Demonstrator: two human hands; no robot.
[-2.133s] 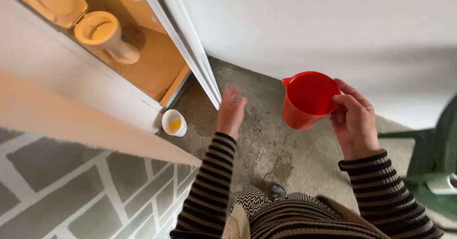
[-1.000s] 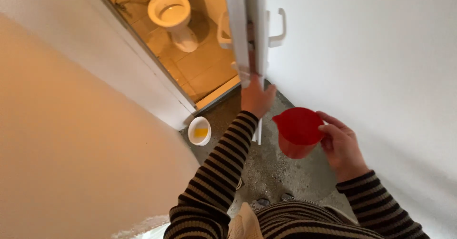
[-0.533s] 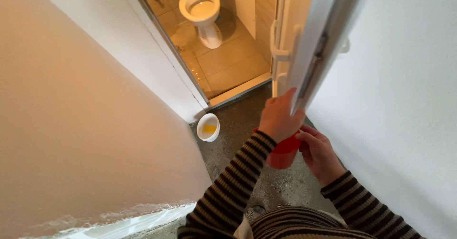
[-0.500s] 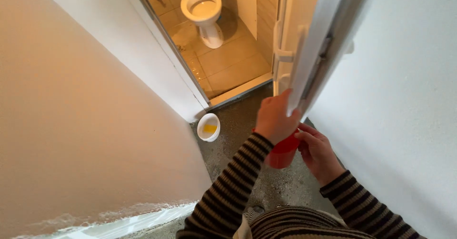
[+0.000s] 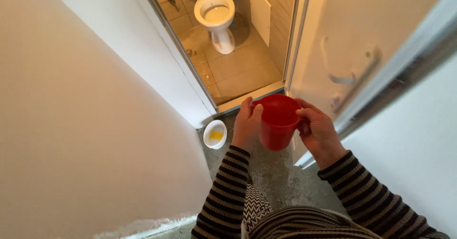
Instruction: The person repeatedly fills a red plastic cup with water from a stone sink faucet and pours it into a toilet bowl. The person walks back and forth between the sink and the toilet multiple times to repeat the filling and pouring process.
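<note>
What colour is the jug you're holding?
Plain red jug, held in both hands, seen clearly in the head view.

White walls (image 5: 85,124) flank a rough grey concrete floor (image 5: 281,182). A white door (image 5: 362,44) stands open onto a small room — tan floor tiles (image 5: 238,67), a white toilet (image 5: 216,15) — lit warm yellow.

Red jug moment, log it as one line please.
left hand: on red jug | right hand: grips its other side | door: open | toilet: beyond | white bowl: on floor
</note>
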